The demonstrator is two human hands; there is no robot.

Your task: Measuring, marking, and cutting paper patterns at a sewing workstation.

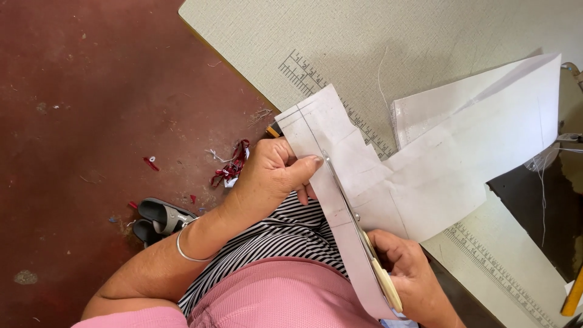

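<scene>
My left hand [276, 176] pinches the near left edge of a large white paper pattern piece [437, 164], thumb on top. My right hand [407, 270] grips a pair of scissors [355, 222] by their cream handles. The metal blades run up along a drawn line in the paper, with a narrow strip [358, 267] of paper hanging on the left of the blades. The paper stretches up and right over a pale work table [376, 36] that has a printed ruler scale along it.
The red-brown floor [91, 91] on the left carries scraps of red fabric [234, 164] and thread, and a grey sandal [161, 215]. A dark gap [534, 206] opens in the table at the right. A yellow stick [574, 294] lies at the far right edge.
</scene>
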